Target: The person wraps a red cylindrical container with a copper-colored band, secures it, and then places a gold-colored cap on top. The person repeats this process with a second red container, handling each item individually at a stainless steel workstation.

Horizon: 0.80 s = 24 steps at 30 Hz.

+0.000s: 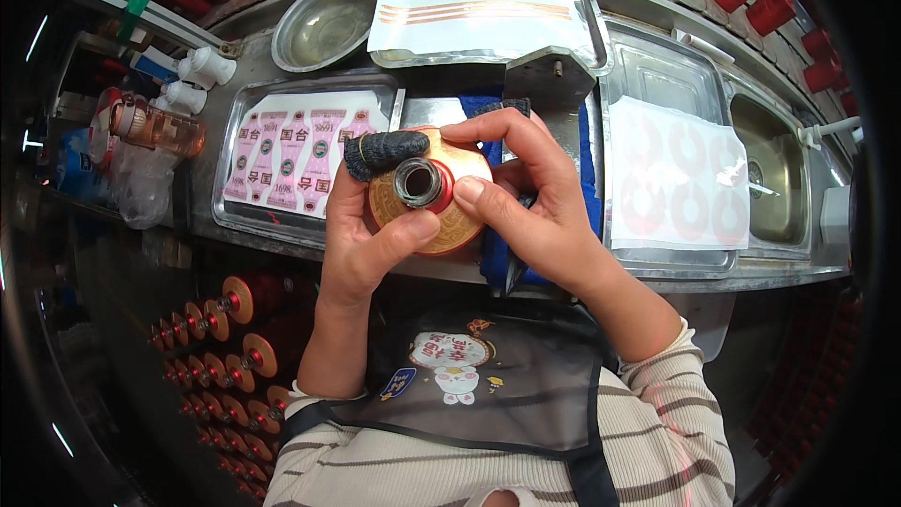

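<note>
Both of my hands are on a bottle (pixel 466 163) with a broad gold shoulder and a red collar, its uncapped neck tilted up toward me. My left hand (pixel 361 239) grips the left side, thumb on the shoulder below the neck. A dark knitted cover (pixel 387 151) sheathes its forefinger, which lies across the shoulder above the neck. From the right, my right hand (pixel 544 197) pinches the bottle, thumb tip beside the red collar and forefinger on the far rim. The bottle's lower body is hidden.
On the left, a metal tray (pixel 221 197) bears pink printed label sheets (pixel 298 152). Behind stand a round metal basin (pixel 324 26) and a white sheet with copper strips (pixel 479 14). At right, a sheet of ring stickers (pixel 678 174) lies beside a sink (pixel 774 169). Several gold-shouldered bottles (pixel 258 354) stand lower left.
</note>
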### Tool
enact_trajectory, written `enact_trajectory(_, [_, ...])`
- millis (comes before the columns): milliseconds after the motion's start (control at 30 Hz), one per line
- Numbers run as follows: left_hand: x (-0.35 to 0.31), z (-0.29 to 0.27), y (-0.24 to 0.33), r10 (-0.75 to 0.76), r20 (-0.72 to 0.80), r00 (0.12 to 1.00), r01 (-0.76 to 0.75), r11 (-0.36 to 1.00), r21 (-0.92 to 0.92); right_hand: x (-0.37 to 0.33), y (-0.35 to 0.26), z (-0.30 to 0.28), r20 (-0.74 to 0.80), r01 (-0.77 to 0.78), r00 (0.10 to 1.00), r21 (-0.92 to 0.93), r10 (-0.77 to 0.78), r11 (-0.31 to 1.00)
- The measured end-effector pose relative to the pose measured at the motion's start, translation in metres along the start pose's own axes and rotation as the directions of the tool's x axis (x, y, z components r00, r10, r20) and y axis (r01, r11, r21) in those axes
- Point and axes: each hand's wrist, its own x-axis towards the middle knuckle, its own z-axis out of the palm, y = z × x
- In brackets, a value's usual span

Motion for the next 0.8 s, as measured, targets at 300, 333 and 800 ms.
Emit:
enact_trajectory(300, [-0.002, 0.0, 0.002, -0.013, -0.014, 1.0, 0.013, 1.0, -0.008, -0.004, 0.011, 0.001, 0.041, 0.215, 0.977, -0.221, -0.211, 0.951])
enact_trajectory(333, [-0.003, 0.0, 0.002, -0.029, -0.023, 0.999, 0.029, 1.0, -0.009, -0.005, 0.012, 0.003, 0.039, 0.213, 0.977, -0.224, -0.209, 0.951])
enact_trajectory(800, [-0.002, 0.0, 0.002, -0.01, -0.019, 1.0, 0.011, 1.0, 0.029, -0.003, 0.011, 0.005, -0.04, 0.177, 0.983, -0.071, -0.18, 0.982])
